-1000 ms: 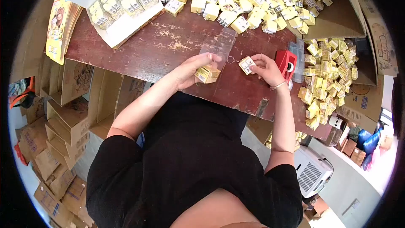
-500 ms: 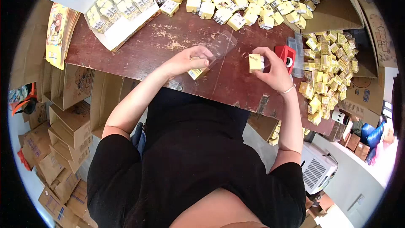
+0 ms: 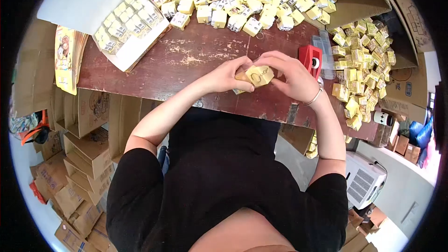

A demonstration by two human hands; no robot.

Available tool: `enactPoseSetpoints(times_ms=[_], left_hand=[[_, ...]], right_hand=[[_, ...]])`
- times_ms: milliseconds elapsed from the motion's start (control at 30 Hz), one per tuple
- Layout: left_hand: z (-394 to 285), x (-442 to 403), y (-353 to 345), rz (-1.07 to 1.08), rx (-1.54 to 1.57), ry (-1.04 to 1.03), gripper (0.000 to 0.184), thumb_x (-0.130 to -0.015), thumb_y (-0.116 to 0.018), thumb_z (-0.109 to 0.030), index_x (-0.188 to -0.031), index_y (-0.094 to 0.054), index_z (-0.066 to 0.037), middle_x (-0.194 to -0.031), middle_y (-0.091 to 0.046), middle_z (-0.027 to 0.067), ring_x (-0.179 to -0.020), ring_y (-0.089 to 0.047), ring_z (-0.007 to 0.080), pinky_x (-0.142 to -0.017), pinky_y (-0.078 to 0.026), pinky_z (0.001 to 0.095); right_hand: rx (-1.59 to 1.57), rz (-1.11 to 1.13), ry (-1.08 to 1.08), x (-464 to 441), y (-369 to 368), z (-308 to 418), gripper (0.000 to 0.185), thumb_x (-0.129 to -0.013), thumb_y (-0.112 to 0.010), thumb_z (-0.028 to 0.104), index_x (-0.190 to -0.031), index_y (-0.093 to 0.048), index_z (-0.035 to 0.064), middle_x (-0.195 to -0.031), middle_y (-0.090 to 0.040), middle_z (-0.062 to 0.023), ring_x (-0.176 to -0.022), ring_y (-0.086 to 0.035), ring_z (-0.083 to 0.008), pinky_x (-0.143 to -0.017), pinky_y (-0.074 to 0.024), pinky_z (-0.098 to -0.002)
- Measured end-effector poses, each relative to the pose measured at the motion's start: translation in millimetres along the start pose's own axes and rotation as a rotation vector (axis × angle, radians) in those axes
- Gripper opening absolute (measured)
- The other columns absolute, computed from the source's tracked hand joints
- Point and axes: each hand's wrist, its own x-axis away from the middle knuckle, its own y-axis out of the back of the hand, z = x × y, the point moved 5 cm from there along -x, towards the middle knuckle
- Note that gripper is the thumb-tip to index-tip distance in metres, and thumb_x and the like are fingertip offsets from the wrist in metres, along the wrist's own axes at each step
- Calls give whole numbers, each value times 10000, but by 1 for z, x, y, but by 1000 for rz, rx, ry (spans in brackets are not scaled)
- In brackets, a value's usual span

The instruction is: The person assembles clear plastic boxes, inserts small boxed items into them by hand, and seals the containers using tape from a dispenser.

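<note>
A small yellow box (image 3: 260, 76) with a metal ring lying on its face is between my two hands, just above the near part of the table. My left hand (image 3: 228, 75) closes on its left side, thumb along the lower edge. Curled over its top and right side are the fingers of my right hand (image 3: 295, 78). Part of another yellow piece shows beneath my left thumb. The clear plastic piece cannot be made out between the hands. A red tape dispenser (image 3: 305, 58) stands right of my right hand.
Many yellow-and-white boxes (image 3: 219, 18) cover the table's far side. More yellow boxes (image 3: 357, 56) are heaped at the right. An open white display carton (image 3: 140, 37) holds rows of boxes, beside printed yellow cards (image 3: 65, 60). Clear plastic pieces (image 3: 326, 56) lie behind the dispenser.
My right hand has moved left with the small yellow box, and my left hand has moved right to meet it. The clear plastic previously in my left hand no longer shows distinctly.
</note>
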Motion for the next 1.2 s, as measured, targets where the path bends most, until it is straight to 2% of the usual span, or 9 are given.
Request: enactPoseSetpoints(times_ms=[133, 267, 433, 533, 667, 867, 933, 1067, 1200], left_hand=[[8, -3, -9, -37, -14, -63, 563, -735, -807, -144, -1181, -472, -62, -1037, -602, 68, -971, -571, 144, -852, -464, 315], [15, -2, -19, -138, -108, -137, 676, -730, -786, -90, -1284, -400, -68, -1146, -546, 94, -1064, -551, 208, -907, -446, 342], [34, -3, -44, -211, 159, -256, 750, -930, -455, -603, -1416, -288, -57, -1277, -486, 91, -1194, -461, 175, -1017, -359, 319], [19, 0, -47, -266, 383, -118, 393, -996, -417, -193, -1351, -367, -32, -1182, -520, 93, -1112, -498, 151, -971, -388, 302], [38, -4, -47, -210, 308, -107, 369, -984, -443, -166, -1327, -394, -40, -1206, -511, 83, -1110, -490, 136, -969, -395, 304], [-6, 9, -41, -310, -463, -528, 538, -775, -717, -64, -1271, -510, -42, -1228, -542, 147, -1149, -548, 314, -974, -434, 366], [-16, 8, -34, -343, -437, -456, 424, -768, -725, -23, -1177, -612, -30, -1193, -575, 143, -1092, -598, 296, -901, -496, 368], [-12, -4, -38, -458, 154, -241, 354, -827, -664, 4, -1179, -629, -21, -1239, -539, 105, -1105, -574, 178, -892, -514, 309], [-43, -7, -46, -423, -357, -447, 363, -797, -701, -43, -1158, -673, -67, -1309, -535, 150, -1082, -615, 246, -876, -528, 334]], right_hand=[[163, -299, 181, 21, -9, 8, 413, -792, -590, -103, -1171, -620, 56, -1113, -648, -116, -1042, -627, -255, -909, -503, -340], [-613, -574, -232, 57, -58, -61, 130, -926, -585, 64, -1043, -608, 12, -888, -656, -60, -804, -622, -119, -664, -534, -251], [-1136, -511, -386, 51, -124, -104, 261, -980, -551, 217, -793, -563, 35, -735, -581, -9, -678, -563, -85, -605, -498, -253], [-987, -503, -408, 43, -115, -105, 314, -941, -621, 227, -691, -586, 41, -637, -555, 22, -605, -521, -56, -565, -448, -230], [-852, -455, -443, 40, -109, -104, 297, -902, -676, 216, -682, -665, 17, -613, -574, 45, -567, -496, -29, -526, -404, -214], [-934, -512, -460, 45, -105, -102, 236, -918, -638, 180, -755, -661, 11, -662, -554, 40, -617, -511, -45, -591, -413, -210], [-997, -630, -302, 50, -102, -96, 136, -894, -644, 116, -976, -592, 21, -921, -586, -6, -824, -545, -74, -729, -453, -232], [-579, -626, -226, 45, -101, -63, 910, -664, -843, 154, -1407, -328, 46, -1369, -449, -129, -1264, -456, -227, -1031, -402, -375], [-423, -757, -363, 52, -97, -63, 818, -652, -814, 157, -1347, -400, 34, -1243, -564, -143, -1133, -572, -217, -953, -470, -355]])
